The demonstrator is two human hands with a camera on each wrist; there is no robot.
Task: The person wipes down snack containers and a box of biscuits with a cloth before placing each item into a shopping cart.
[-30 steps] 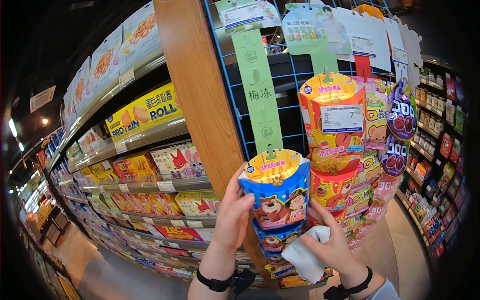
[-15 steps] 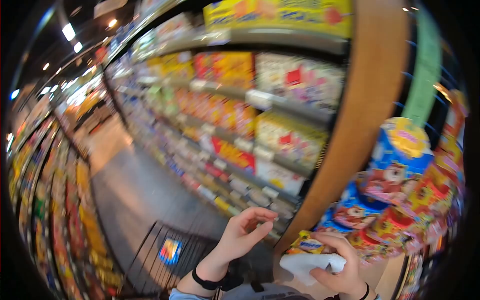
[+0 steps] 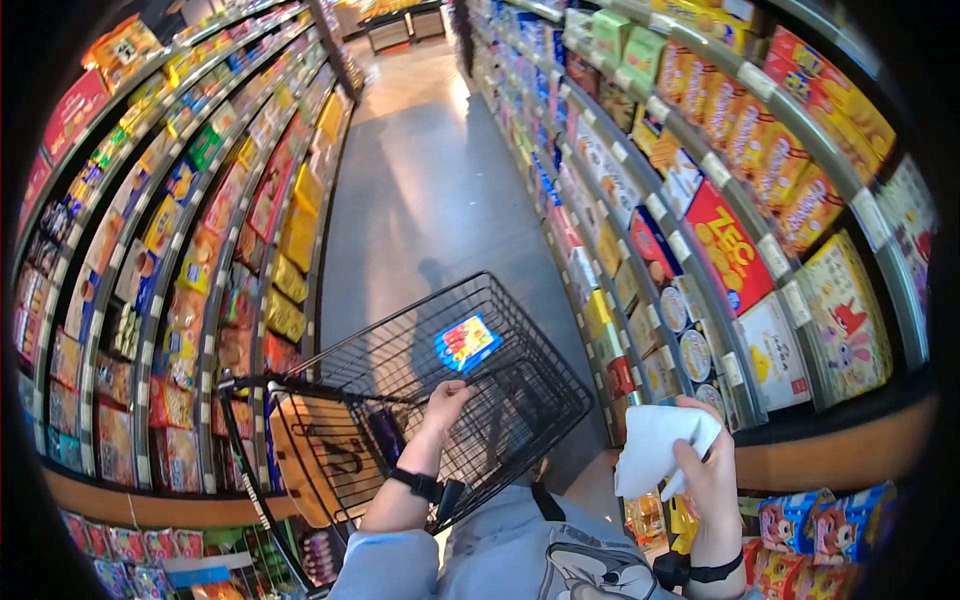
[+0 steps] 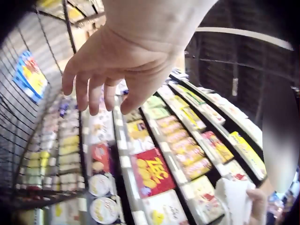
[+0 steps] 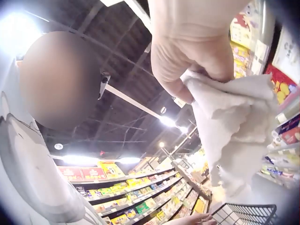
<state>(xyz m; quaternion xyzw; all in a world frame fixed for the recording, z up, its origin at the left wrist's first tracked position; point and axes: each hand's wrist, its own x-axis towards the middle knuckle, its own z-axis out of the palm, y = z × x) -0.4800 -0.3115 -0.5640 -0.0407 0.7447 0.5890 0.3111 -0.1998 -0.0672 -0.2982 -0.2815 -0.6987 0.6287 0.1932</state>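
Observation:
My left hand (image 3: pixel 447 403) reaches over a black wire shopping cart (image 3: pixel 588 398), its fingers near the blue snack packet (image 3: pixel 467 343) in the cart. The left wrist view shows that hand's fingers (image 4: pixel 94 96) hanging loosely bent, with nothing between them. The packet has red and yellow print and appears at the left of this view, behind the cart wires. On the right, my right hand (image 3: pixel 712 475) pinches a crumpled white tissue (image 3: pixel 660 445) between thumb and fingers. In the right wrist view the tissue (image 5: pixel 234 126) hangs down from the hand.
Tall shelves of packaged snacks (image 3: pixel 195 270) line the left of the aisle, and boxed biscuits (image 3: pixel 725 245) fill those on the right. Grey floor (image 3: pixel 420 190) runs ahead between them. Hanging blue snack packs (image 3: pixel 840 520) are at the lower right, by a wooden shelf base (image 3: pixel 845 445).
My view has swung left and down from the hanging snack packs to the cart. The left hand has let go of the blue pack and moved over the cart. The tissue stays in my right hand.

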